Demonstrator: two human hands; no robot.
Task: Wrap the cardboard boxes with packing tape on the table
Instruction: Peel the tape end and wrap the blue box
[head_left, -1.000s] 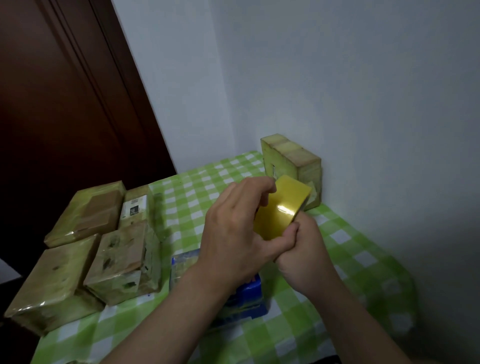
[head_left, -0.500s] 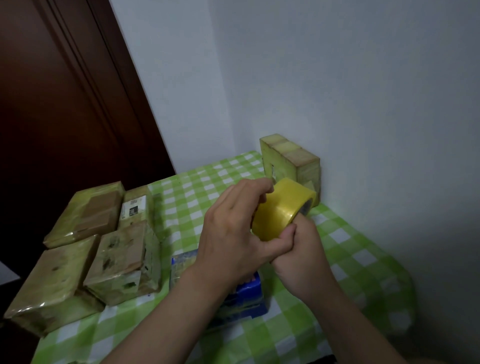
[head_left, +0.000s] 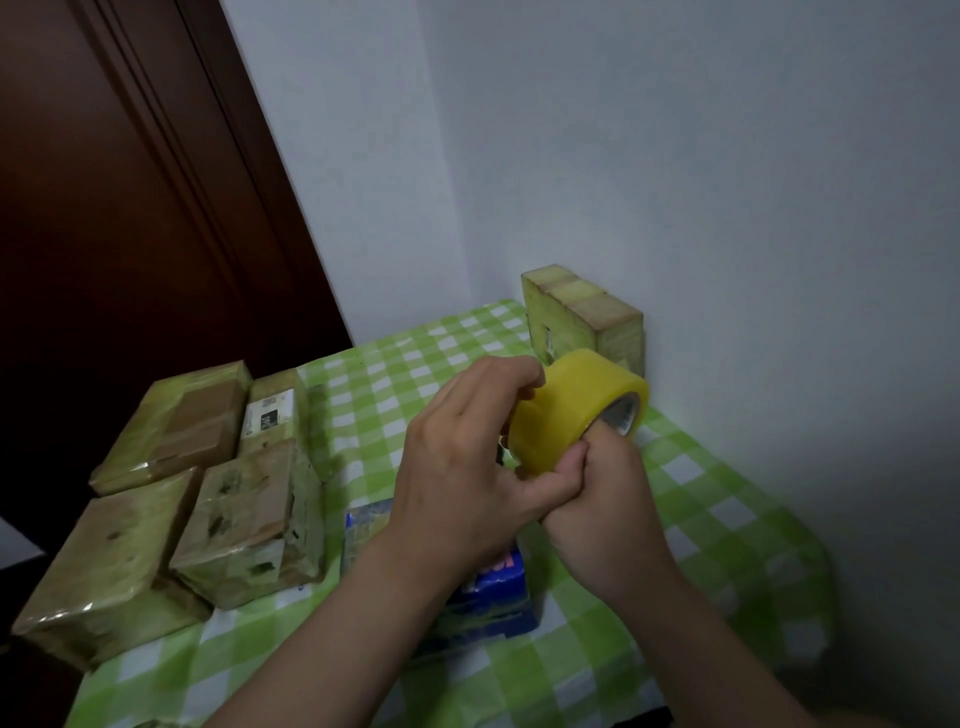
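A yellow roll of packing tape (head_left: 574, 410) is held in the air above the table. My right hand (head_left: 608, 504) grips it from below, with fingers at its core. My left hand (head_left: 467, 467) rests against the roll's left side, fingertips pinching at its surface. Under my hands lies a blue box (head_left: 493, 587), partly hidden by my left forearm. Several tape-wrapped cardboard boxes (head_left: 249, 525) lie on the left of the table. Another wrapped box (head_left: 582, 317) stands on edge against the wall.
The table carries a green and white checked cloth (head_left: 701, 519) and sits in a corner of pale walls. A dark wooden door (head_left: 130, 208) is behind the boxes on the left. The table's left edge runs under the wrapped boxes.
The roll has turned in my hands, so its open core now shows on the right. Both hands have stayed in nearly the same place.
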